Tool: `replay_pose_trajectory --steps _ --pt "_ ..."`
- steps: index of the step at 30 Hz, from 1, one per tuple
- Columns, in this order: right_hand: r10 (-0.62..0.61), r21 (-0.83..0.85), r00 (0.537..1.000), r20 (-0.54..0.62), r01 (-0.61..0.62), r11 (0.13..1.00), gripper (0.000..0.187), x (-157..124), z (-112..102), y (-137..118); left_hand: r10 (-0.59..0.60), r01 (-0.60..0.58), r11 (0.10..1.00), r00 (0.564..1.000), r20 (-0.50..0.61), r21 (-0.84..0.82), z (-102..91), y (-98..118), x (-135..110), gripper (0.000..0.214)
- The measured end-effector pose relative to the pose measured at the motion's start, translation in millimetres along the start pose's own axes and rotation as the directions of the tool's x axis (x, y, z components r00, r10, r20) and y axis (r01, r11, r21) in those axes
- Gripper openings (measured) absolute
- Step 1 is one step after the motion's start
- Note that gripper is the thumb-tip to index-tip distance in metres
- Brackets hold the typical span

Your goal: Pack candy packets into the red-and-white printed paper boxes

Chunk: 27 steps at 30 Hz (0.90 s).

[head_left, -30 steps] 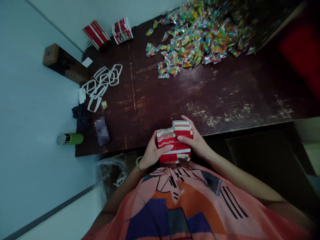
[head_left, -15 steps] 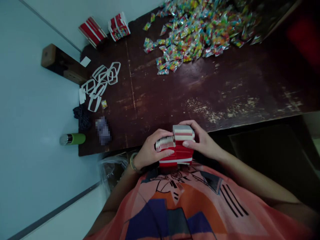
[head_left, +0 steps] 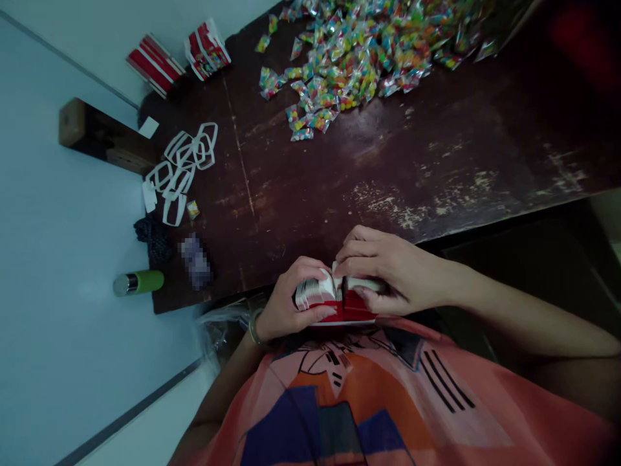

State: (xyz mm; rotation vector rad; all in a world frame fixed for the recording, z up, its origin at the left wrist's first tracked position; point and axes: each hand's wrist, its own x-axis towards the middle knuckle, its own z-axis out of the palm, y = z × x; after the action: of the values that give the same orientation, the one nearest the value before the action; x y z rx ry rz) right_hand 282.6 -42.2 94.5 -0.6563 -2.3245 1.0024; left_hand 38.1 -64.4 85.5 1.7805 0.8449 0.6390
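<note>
A thick stack of red-and-white folded cardboard cartons is held close against the front of my shirt, with its pale layered edges facing up. My left hand is closed around the left part, the thumb lying along the near red face. On the right, my right hand bends over the top, its fingers at a gap between the pale edges and its thumb on the near side. Its palm covers much of the right part of the stack.
Clear bags of colourful candy are heaped on the dark wooden table. At the left lie white strap loops, a wooden block, a green bottle and a blurred purple item. Red-and-white cartons stand far left.
My right hand has shifted from the stack's right side to over its top, fingers now curled at the edges. A gap has opened between the layers. The view has turned slightly.
</note>
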Motion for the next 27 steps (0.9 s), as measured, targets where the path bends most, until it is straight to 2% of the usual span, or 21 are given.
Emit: replay_pose_trajectory --steps 6,12,21,27 --pt "-0.004 -0.057 1.000 0.002 0.005 0.998 0.016 -6 4 -1 0.011 -0.010 0.999 1.000 -0.028 0.051 1.0 5 -7 0.043" --pt "-0.027 0.008 1.000 0.012 0.027 1.000 0.019 -8 2 2 -0.007 0.007 1.000 1.000 -0.015 0.007 3.0 7 -8 0.044" --pt "0.001 0.008 1.000 0.030 -0.001 1.000 0.021 -9 2 2 0.012 -0.013 1.000 1.000 -0.017 -0.017 4.1 3 -8 0.047" --pt "0.029 0.077 0.999 0.033 -0.032 0.997 0.022 -8 5 10 -0.043 0.043 0.999 0.999 -0.015 -0.026 4.8 1 -4 0.044"
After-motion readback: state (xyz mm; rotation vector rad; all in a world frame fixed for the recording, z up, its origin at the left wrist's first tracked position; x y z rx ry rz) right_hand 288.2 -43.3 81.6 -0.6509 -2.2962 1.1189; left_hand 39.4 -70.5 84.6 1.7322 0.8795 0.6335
